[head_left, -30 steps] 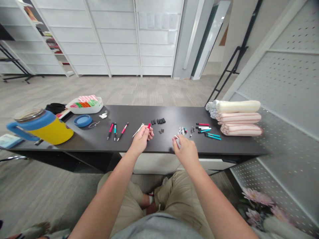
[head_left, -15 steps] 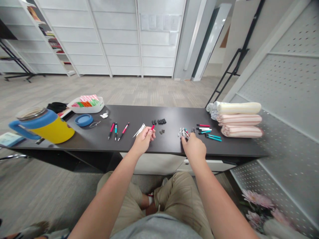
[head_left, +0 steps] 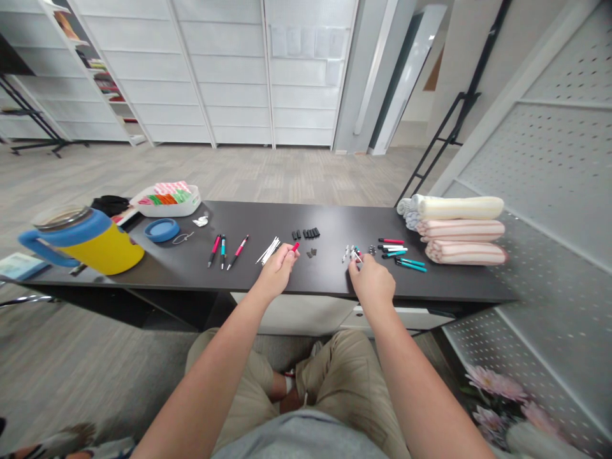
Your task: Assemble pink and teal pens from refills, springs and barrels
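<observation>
My left hand (head_left: pixel 276 271) is closed round a red pen barrel (head_left: pixel 293 247) and holds it just above the black table (head_left: pixel 268 280), beside a bundle of white refills (head_left: pixel 268 249). My right hand (head_left: pixel 371 280) pinches at a cluster of small pen tips and springs (head_left: pixel 351 254); what its fingers hold is too small to name. Small black grip pieces (head_left: pixel 306 234) lie between the hands, further back. Three assembled pens (head_left: pixel 224 250) lie to the left. Loose red, white and teal pen barrels (head_left: pixel 399 252) lie to the right.
A yellow jug with a blue handle and lid (head_left: pixel 86 242) stands at the left end. Behind it are a blue ring (head_left: pixel 162 229) and a white tray of coloured items (head_left: pixel 167 199). Rolled towels (head_left: pixel 459 229) are stacked at the right end. A perforated panel (head_left: pixel 549 210) rises on the right.
My right hand has moved forward and right from the table's front edge to the cluster of small parts and pinched there. My left hand has barely shifted, still holding the red barrel.
</observation>
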Available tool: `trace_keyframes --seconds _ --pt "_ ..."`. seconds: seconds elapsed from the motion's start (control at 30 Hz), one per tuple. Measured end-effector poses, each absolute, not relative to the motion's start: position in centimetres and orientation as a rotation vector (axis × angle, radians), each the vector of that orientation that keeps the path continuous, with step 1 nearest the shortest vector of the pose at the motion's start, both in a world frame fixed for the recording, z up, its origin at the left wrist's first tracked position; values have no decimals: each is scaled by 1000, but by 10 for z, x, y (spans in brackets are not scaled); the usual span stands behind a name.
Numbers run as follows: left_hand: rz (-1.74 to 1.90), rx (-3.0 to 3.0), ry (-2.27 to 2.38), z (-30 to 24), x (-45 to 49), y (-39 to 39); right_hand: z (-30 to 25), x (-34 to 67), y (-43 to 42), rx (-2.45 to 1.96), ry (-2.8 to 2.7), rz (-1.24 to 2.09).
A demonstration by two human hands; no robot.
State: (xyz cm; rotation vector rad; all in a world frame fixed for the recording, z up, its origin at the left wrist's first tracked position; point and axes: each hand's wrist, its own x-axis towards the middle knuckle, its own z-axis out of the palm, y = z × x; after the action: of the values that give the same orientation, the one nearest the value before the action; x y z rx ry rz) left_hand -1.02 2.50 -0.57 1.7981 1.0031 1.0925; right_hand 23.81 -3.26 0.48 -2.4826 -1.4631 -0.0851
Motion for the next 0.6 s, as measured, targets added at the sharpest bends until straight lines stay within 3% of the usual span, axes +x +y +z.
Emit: trace_keyframes --seconds 0.3,0.6 --pt "901 1932 1025 -1 -2 19 -11 194 -39 -1953 -1857 -76" --pt "847 2069 1049 -5 -3 23 -24 185 -33 -1793 -2004 -249"
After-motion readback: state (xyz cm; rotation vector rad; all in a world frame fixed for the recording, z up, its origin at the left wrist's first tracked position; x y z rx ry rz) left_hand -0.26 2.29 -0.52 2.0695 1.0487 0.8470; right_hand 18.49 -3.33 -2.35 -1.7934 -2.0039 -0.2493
